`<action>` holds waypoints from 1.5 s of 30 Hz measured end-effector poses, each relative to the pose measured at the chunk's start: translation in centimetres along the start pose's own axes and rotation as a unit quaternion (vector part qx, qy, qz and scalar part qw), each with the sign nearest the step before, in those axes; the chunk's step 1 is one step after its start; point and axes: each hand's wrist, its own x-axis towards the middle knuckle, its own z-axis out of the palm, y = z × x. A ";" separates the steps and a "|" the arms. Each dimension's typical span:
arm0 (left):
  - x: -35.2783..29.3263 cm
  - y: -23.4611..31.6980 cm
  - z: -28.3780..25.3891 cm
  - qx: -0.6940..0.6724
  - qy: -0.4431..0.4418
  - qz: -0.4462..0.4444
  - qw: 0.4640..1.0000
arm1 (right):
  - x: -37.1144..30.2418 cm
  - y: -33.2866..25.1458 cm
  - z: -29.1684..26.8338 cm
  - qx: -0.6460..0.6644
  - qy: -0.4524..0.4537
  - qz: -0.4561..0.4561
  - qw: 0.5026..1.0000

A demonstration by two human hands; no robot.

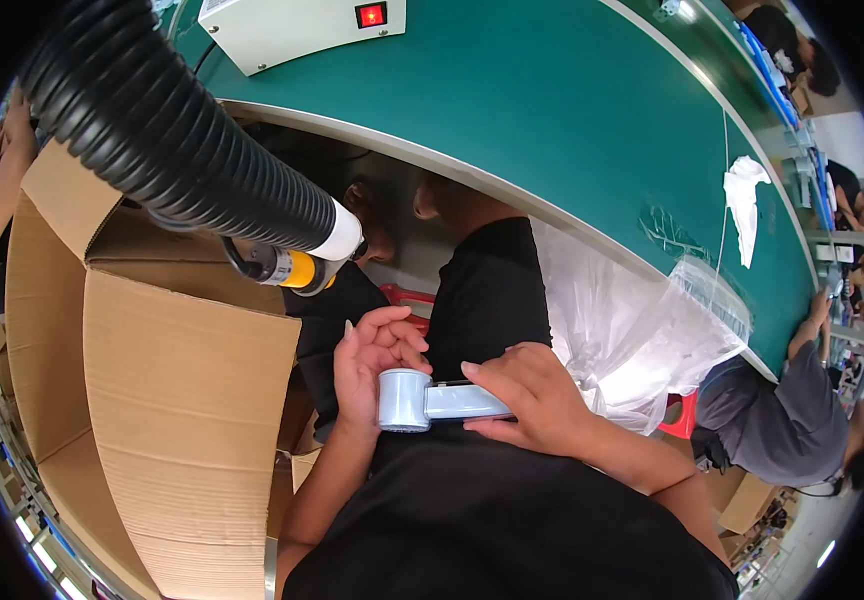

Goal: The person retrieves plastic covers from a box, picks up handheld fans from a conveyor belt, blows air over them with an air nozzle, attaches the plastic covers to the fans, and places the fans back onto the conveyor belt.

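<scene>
A light-blue handheld device [405, 402] with a short round drum-like head and a flat straight handle lies level in front of my black shirt. My right hand [540, 398] is closed round the handle's far end, thumb and fingers on opposite sides. At the drum end, my left hand [364, 362] is cupped and turned palm-in, its fingers loosely bent and apart. It sits right beside the drum; whether the palm touches it is hard to make out. Part of the handle is covered by my right fingers.
An open cardboard box [187, 400] stands at my left. Above it hangs a thick black ribbed hose [182, 130] with a yellow-banded fitting [302, 270]. Ahead is a green bench [552, 110] with a white switch box [302, 30]. Plastic bagging [612, 320] hangs at its edge; co-workers sit nearby.
</scene>
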 end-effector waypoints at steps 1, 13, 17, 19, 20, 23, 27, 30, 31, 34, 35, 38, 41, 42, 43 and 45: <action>-0.2 0.2 0.2 -0.002 0.001 -0.001 1.000 | -0.2 0.1 0.4 0.015 0.024 0.007 1.000; -0.9 0.9 1.2 0.090 -0.007 0.014 0.996 | -1.5 0.3 0.9 0.035 0.030 0.032 0.998; 0.0 -0.7 0.0 0.114 0.014 -0.056 0.992 | -0.3 0.0 -0.4 0.050 -0.097 0.117 0.987; 0.3 -1.3 -0.6 0.103 -0.013 -0.083 0.991 | 0.1 0.8 -0.1 0.047 -0.142 0.114 0.982; 0.4 -1.4 -0.4 0.088 0.000 -0.113 0.990 | 0.1 0.9 0.2 0.035 -0.162 0.120 0.979; 1.2 -2.5 -1.5 0.034 0.003 -0.168 0.985 | 1.2 -0.3 1.0 -0.053 -0.204 0.107 0.972; 1.1 -3.0 -2.8 -0.012 0.005 -0.170 0.985 | 3.0 -1.1 1.6 -0.165 -0.268 0.058 0.947; 0.9 -3.4 -3.7 -0.036 -0.013 -0.169 0.985 | 3.5 -0.8 2.7 -0.168 -0.303 0.042 0.937; 0.9 -3.4 -4.1 -0.039 -0.011 -0.168 0.985 | 3.6 -0.7 3.1 -0.169 -0.306 0.041 0.936; 0.9 -3.4 -5.2 -0.062 -0.003 -0.157 0.986 | 4.3 -0.9 4.2 -0.164 -0.302 0.030 0.939; 0.9 -3.3 -5.5 -0.079 0.002 -0.149 0.986 | 4.6 -1.2 4.5 -0.166 -0.298 0.037 0.939; 0.9 -2.7 -5.3 -0.096 0.020 -0.152 0.983 | 5.2 -2.1 5.1 -0.179 -0.299 0.060 0.935; 1.1 -3.1 -6.0 -0.100 0.020 -0.144 0.984 | 5.6 -2.7 5.6 -0.197 -0.306 0.082 0.928; 1.1 -3.1 -6.2 -0.099 0.017 -0.140 0.985 | 5.8 -2.8 5.7 -0.202 -0.307 0.090 0.925; 0.9 -3.4 -6.3 -0.121 0.013 -0.133 0.984 | 5.8 -3.0 5.9 -0.203 -0.315 0.086 0.923; 1.1 -3.7 -7.0 -0.140 0.002 -0.114 0.984 | 5.9 -3.4 6.1 -0.237 -0.312 0.085 0.916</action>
